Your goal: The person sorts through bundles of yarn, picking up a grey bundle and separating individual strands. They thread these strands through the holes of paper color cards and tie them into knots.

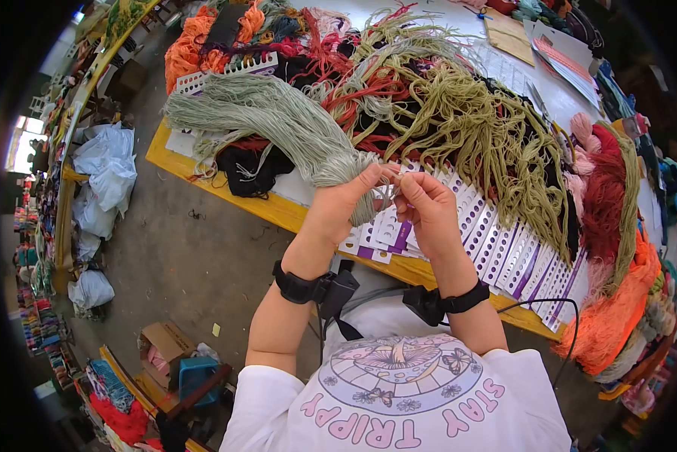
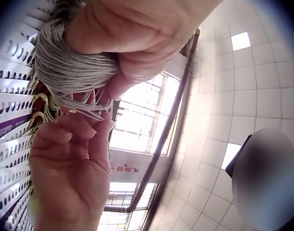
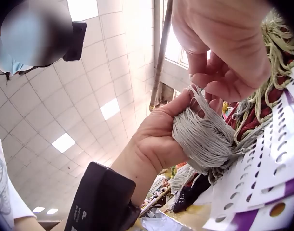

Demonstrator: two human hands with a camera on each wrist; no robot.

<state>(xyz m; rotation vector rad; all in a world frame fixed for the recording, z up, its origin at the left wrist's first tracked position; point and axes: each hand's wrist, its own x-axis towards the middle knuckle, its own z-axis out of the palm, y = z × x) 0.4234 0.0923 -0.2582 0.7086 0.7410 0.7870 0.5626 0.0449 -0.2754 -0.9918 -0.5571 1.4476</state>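
A thick hank of pale grey-green thread (image 1: 271,113) runs from the table's left part into my left hand (image 1: 342,200), whose fingers and thumb curl round its looped end. In the left wrist view the bundle (image 2: 72,67) bends round under the left hand (image 2: 137,29). My right hand (image 1: 433,211) pinches a few strands at the loop's end with thumb and fingertips, close to the left fingertips. The right wrist view shows the right hand (image 3: 229,43) above the grey bundle (image 3: 205,139), held by the left hand (image 3: 159,132).
Punched white cards (image 1: 497,248) with purple bands line the table's yellow edge (image 1: 225,191). Olive thread (image 1: 474,120) heaps over red and black thread at the centre. Orange thread (image 1: 617,316) hangs at the right; white plastic bags (image 1: 105,166) lie off to the left.
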